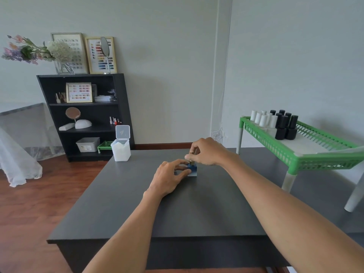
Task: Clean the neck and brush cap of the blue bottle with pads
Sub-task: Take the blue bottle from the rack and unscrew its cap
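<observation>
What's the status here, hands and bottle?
Left hand grips bottle on table. Right hand pinches gold cap. Nothing in the way.

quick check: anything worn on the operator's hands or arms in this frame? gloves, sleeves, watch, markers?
Nothing worn that shows. The left hand and right hand are bare: no gloves, and no rings visible at this size. Both forearms are bare from the wrist to the frame edge, so no sleeves are in view. No watch, bands, straps, cables or tracking markers on either wrist.
</observation>
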`<state>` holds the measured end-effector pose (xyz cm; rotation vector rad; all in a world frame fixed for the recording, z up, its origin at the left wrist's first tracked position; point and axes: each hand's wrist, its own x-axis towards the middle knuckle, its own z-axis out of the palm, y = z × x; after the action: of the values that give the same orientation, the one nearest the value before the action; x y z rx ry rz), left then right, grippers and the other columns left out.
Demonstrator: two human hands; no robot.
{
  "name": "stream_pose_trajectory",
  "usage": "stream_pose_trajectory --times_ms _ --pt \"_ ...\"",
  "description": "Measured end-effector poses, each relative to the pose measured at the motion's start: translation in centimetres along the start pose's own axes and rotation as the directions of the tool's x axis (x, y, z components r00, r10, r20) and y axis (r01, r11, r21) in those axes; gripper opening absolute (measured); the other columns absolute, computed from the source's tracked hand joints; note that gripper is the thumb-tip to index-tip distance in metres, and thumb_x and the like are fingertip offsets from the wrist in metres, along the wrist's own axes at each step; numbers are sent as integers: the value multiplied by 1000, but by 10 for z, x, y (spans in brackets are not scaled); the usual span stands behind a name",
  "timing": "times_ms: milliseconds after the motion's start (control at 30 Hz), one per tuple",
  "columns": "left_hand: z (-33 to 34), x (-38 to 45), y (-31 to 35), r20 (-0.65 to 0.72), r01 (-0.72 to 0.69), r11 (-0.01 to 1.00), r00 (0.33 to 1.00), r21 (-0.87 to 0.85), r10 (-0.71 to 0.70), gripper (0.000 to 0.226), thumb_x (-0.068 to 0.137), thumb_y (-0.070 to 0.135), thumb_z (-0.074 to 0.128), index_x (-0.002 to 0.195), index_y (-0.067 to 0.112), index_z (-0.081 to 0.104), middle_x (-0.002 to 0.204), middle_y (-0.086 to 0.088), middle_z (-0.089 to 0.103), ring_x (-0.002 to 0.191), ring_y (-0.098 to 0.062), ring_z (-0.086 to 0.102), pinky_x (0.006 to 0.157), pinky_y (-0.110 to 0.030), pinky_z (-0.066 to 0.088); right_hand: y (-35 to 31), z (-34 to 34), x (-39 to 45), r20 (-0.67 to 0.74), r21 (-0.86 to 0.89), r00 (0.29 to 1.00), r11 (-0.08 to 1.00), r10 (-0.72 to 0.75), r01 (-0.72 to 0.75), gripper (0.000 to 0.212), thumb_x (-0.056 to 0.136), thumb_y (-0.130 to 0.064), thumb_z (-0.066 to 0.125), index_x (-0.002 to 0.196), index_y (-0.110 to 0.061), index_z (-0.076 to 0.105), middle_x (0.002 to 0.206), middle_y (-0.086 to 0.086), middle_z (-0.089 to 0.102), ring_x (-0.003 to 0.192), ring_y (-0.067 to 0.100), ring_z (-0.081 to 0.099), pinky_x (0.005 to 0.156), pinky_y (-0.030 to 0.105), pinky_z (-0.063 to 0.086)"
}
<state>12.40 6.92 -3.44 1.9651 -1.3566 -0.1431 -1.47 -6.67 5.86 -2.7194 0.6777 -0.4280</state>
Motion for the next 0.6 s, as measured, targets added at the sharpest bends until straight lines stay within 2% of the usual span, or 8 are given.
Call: stream_pose_trajectory --times_ms 67,133,267,367,600 --pt "1 1 -1 7 2 1000 1000 1 -2 34 99 48 68 131 42 64 119 17 77 115 -18 65 105 -49 53 -3 -2 -1 3 2 1000 1000 -4 4 10 89 -38 77 92 -28 76 87 -12 72 84 14 70 69 29 55" --pt "1 2 -1 -1 0 1000 1000 6 0 34 99 49 68 132 42 63 118 16 77 113 -18 65 104 -47 53 -7 -6 -1 12 7 1000 1000 -14 14 3 86 -29 77 88 -29 77 87 -12 72 85 14 71 71 29 58" --pt "3 3 -3 -15 4 1000 1000 5 -4 33 98 50 68 130 42 64 116 16 78 108 -12 65 103 -41 52 -15 -14 -3 19 11 999 1000 -29 29 6 84 -26 78 90 -27 77 88 -11 71 86 14 70 82 38 63" --pt "3 2 -2 -7 0 1000 1000 10 0 33 99 51 67 130 42 63 115 16 78 106 -10 64 101 -37 49 -15 -22 -3 33 -2 999 1000 -17 17 11 82 -23 79 92 -25 79 91 -7 72 88 18 72 84 41 63" --pt "4 2 -4 -10 -9 999 1000 51 10 34 99 54 65 131 44 61 113 20 78 108 -14 61 95 -36 49 -15 -44 0 150 -148 988 988 -22 45 31 86 -23 85 116 -16 79 108 0 73 101 22 71 89 34 59"
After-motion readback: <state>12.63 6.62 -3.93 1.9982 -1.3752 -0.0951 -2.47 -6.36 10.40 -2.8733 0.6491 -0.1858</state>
